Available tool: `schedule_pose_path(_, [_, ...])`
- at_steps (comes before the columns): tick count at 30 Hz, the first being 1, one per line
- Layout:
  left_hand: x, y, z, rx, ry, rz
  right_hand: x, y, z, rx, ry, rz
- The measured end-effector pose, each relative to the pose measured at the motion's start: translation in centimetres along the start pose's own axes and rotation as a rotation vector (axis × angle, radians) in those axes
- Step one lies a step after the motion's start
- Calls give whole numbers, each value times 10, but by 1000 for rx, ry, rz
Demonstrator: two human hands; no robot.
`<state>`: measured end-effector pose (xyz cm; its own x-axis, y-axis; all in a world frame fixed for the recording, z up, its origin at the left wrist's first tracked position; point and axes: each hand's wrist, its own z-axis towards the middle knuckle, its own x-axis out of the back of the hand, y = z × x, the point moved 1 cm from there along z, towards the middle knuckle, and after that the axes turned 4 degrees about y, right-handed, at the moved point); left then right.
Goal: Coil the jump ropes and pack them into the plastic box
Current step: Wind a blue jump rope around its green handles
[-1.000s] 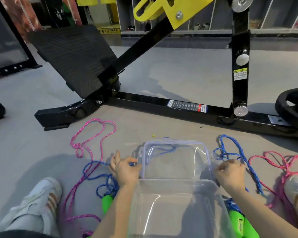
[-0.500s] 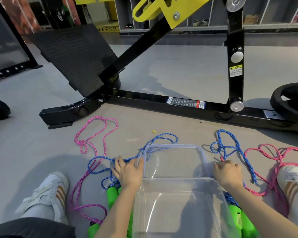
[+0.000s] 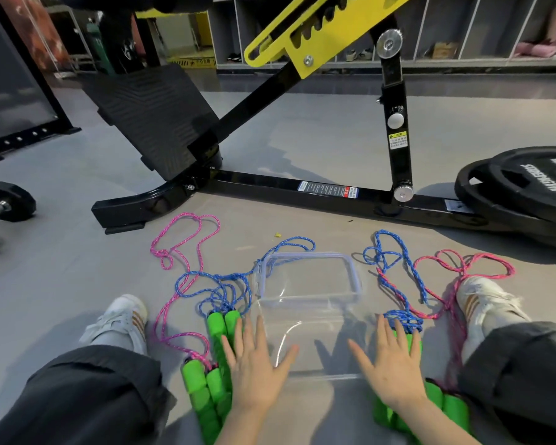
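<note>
grips [image 3: 254, 364] [image 3: 395, 367] back, box [image 3: 328, 376] between

Even indoor light, moderately bright, falls from overhead. Soft finger shadows lie inside the clear plastic box [image 3: 318, 354], and white glints streak its bottom and corners. Left of the box, a broad faint shadow spreads over the grey floor [image 3: 61, 284] beside the left shoe [image 3: 122, 319]. Beyond the box, the machine's black base bar [image 3: 270, 184] shines with reflections, and the floor behind it carries a pale sheen. The left hand [image 3: 257, 364] and right hand [image 3: 392, 370], at the box's near end, look slightly smeared. Far beyond the box the shelving [image 3: 463, 43] is soft and bows with wide-angle distortion.
</note>
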<state>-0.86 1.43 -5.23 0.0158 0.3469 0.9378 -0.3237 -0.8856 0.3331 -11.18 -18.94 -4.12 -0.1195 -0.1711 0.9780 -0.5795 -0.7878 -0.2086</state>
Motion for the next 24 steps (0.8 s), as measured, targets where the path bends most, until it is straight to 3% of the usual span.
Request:
schedule_pose_path(4, [8, -3, -14, -71, -126, -23, -7, 8, -11, 64, -114, -44])
schedule_pose_path(9, [15, 2, -19, -71, -170, -42, -7, 22, -9, 56, -106, -45])
schedule_pose_path(16, [10, 18, -22, -106, -133, -125, -2, 38, -11, 154, 80, -59])
schedule_pose_path(19, [16, 9, -23, -62, -18, -131, -3, 32, -9, 151, 76, -72])
schedule_pose_path(24, [15, -26, -29, 27, 7, 21, -8, -8, -14, 518, 213, -35])
